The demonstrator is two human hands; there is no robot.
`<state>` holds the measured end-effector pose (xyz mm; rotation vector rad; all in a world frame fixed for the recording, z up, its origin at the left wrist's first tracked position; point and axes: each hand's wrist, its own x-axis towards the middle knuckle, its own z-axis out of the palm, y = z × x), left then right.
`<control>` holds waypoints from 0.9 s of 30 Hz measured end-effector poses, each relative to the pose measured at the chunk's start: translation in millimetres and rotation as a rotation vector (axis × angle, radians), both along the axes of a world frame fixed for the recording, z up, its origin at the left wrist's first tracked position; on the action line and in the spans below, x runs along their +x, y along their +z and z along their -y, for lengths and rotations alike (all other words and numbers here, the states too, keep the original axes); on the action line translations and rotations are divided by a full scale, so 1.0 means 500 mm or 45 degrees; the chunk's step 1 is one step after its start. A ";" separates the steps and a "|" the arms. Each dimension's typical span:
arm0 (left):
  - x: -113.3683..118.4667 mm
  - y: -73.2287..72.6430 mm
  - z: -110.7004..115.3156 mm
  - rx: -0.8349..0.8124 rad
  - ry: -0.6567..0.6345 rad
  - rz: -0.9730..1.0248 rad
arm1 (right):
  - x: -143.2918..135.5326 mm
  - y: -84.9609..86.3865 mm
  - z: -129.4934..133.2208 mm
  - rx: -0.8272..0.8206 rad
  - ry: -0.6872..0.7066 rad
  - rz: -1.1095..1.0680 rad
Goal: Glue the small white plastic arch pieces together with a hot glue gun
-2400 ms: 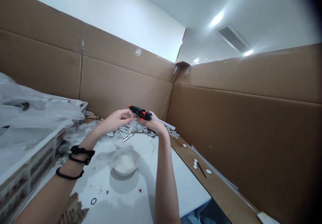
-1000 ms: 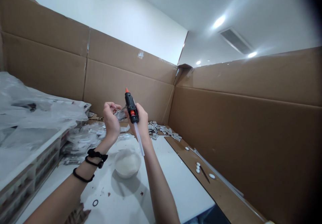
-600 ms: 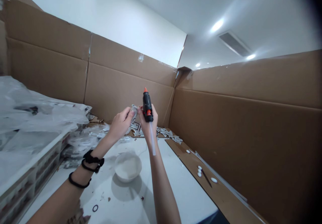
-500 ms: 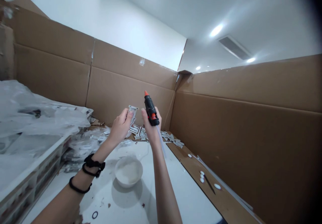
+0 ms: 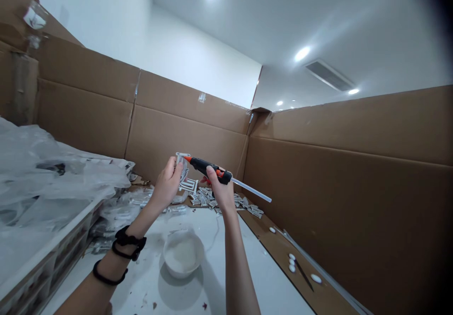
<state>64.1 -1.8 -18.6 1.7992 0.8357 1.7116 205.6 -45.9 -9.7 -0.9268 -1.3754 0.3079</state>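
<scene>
Beyond the white bowl [image 5: 183, 253], the left hand [image 5: 166, 184] pinches a small clear-and-white plastic piece [image 5: 183, 166] upright, seemingly to present its top edge, while the right hand [image 5: 222, 190] grips the glue gun [image 5: 208, 168] sideways, nozzle right at it.

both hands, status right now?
Left hand: closed, holding a small pale frame-shaped piece.
Right hand: closed around a glue gun.
</scene>
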 end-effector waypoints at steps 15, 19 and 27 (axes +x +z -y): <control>0.002 0.000 0.008 -0.013 0.014 -0.101 | 0.007 -0.002 -0.003 -0.022 -0.109 0.079; 0.003 0.002 0.010 -0.021 0.016 -0.098 | 0.007 0.000 0.000 -0.029 -0.134 0.100; 0.005 0.003 0.013 -0.015 0.024 -0.115 | 0.011 -0.002 -0.002 -0.056 -0.165 0.095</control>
